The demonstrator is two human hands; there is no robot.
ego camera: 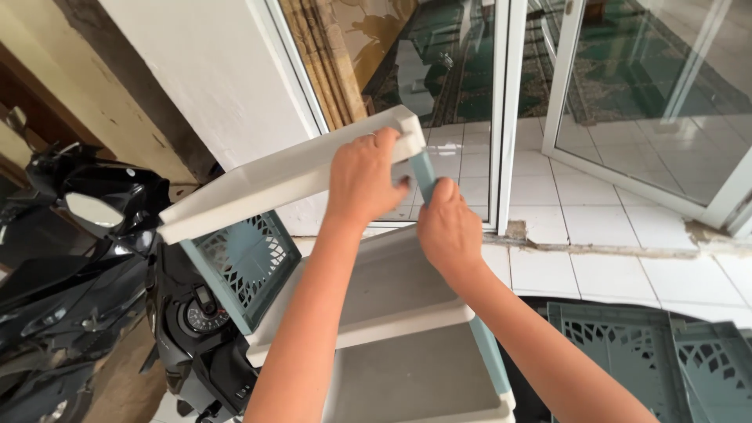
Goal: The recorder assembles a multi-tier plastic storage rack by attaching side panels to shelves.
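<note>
The white top shelf [282, 176] of a plastic rack sits tilted, high on the right and low on the left, above the other shelves. The left hand [362, 182] is wrapped around its right corner. The right hand [448, 227] is closed around the thin blue-green post [424, 174] just under that corner. So the two hands are close together, each one gripping its own part.

It looks like the step is joining the top shelf to the post. I think the next move needs the corner lined up right over the post end and then pushed straight down.

Below sit two more white shelves [392, 313], and a blue-green side panel with cut-out holes [249, 262] stands on the left. More such panels [666, 352] lie on the tiled floor [595, 219] to the right. A black scooter [86, 235] stands on the left, beside the glass doors [642, 94].

The fingers hide the spot where post and shelf meet, so I cannot tell if they are joined. The rack's bottom is cut off.
</note>
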